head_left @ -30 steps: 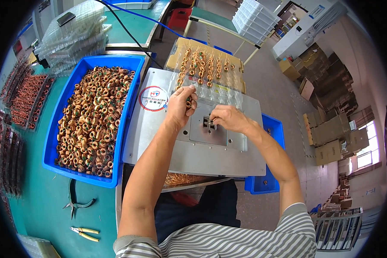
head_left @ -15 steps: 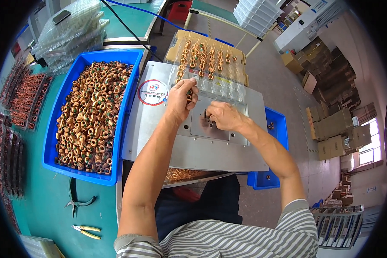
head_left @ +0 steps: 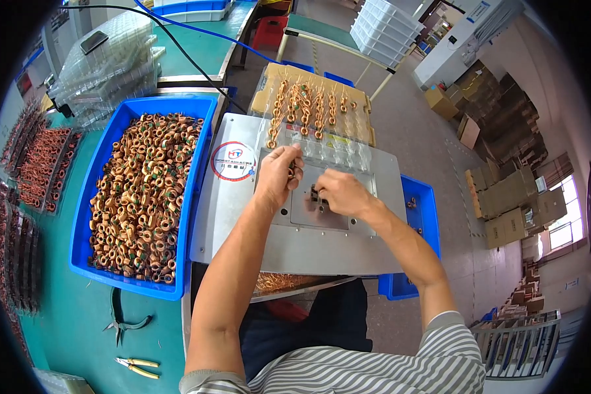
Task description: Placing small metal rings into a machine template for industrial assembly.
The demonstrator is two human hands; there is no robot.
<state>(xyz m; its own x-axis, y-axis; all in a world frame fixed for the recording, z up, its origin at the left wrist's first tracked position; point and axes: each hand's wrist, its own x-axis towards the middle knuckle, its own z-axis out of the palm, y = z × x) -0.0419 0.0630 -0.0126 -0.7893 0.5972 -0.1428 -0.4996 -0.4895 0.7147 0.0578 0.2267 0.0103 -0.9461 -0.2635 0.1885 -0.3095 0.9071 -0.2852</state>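
My left hand (head_left: 280, 172) is closed around one or more small copper-wound ring coils (head_left: 291, 173), mostly hidden by the fingers, above the metal plate of a machine (head_left: 243, 213). To its right, my right hand (head_left: 343, 192) pinches a small dark piece at the square inset panel (head_left: 302, 213); the piece looks like a coil, but the fingers cover most of it. Just beyond both hands lies a clear plastic tray (head_left: 331, 154) with rows of copper ring coils (head_left: 305, 118) in its far part. The nearer pockets show no coils.
A blue bin (head_left: 79, 243) heaped with ring coils stands left of the machine. Dark-handled pliers (head_left: 118, 322) and yellow-handled cutters (head_left: 138, 366) lie on the green table (head_left: 65, 328). Stacked clear trays (head_left: 111, 59) sit at the far left. Another blue bin (head_left: 429, 210) is right of the machine.
The whole view has shifted slightly, so most things sit lower in the picture. Both hands keep about the same place over the machine, with the right fingers still at the inset panel.
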